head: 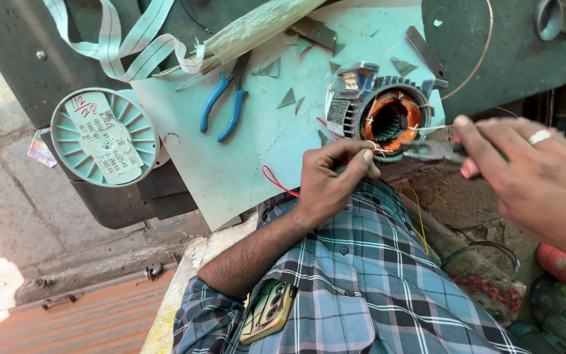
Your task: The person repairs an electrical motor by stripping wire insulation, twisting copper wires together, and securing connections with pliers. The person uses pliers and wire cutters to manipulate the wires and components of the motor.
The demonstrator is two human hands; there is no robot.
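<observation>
A small motor stator (388, 115) with copper windings lies on a pale blue sheet (257, 137). My left hand (335, 180) pinches thin white and red lead wires at the stator's lower edge. A red wire (275, 179) loops out below that hand. My right hand (535, 177), with a ring on one finger, comes in from the right and holds red-handled pliers (437, 152). Their jaws point at the leads, just beside my left fingertips.
Blue-handled pliers (225, 105) lie on the sheet, left of the stator. A teal wire spool (103, 137) sits at the sheet's left edge, with white ribbon tape (119, 46) above it. Small paper scraps dot the sheet. A phone (268, 311) sits in my shirt pocket. Motor parts (492, 288) lie lower right.
</observation>
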